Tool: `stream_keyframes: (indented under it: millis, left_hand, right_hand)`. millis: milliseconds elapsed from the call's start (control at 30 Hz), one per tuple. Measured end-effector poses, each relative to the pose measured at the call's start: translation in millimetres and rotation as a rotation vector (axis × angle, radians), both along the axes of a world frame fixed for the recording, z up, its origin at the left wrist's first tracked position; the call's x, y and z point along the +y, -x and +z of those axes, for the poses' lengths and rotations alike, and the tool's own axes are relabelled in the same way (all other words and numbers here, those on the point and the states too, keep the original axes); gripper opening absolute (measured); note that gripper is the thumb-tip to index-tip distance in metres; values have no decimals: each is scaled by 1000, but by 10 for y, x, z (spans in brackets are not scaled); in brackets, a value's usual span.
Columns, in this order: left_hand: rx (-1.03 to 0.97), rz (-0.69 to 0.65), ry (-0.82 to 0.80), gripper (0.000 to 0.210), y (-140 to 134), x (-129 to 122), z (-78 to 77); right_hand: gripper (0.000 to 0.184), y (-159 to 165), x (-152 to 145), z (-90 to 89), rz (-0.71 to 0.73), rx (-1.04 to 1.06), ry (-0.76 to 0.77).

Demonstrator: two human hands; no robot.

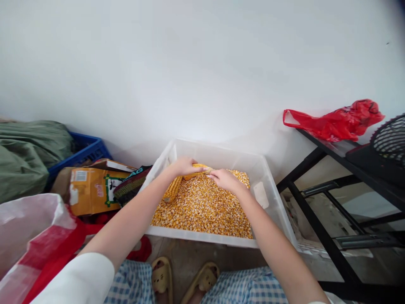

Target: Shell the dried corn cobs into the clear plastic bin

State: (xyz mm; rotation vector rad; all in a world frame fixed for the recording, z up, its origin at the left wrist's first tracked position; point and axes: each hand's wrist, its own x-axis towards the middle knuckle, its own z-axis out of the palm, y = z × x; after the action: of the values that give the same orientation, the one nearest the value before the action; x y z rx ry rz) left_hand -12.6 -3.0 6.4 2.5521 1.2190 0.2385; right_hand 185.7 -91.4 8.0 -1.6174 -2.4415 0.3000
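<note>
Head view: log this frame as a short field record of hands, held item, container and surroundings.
left hand: grips a corn cob over the bin
right hand: on the same cob's other end
second cob: lies on the kernels, left side
container: white plastic bin, filled with loose corn kernels
left of bin: orange cardboard box, blue crate
right of bin: black metal rack with red plastic bag
</note>
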Motion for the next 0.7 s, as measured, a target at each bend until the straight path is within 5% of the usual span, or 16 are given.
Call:
stream_keyframes:
  millis: [400,500,700]
  left_hand:
    - [-9,-16,-94,51,-271,-102,-167]
    - [-143,76,-14,55,-257,-127,-119]
    - [-556,320,248,70,-146,-54,-42]
  right_hand:
    - [27,349,-61,-218,158,-113,155]
    - [27,276,-36,-264,105,-133,268]
    - [29,41,113,-308,-99,-91,161]
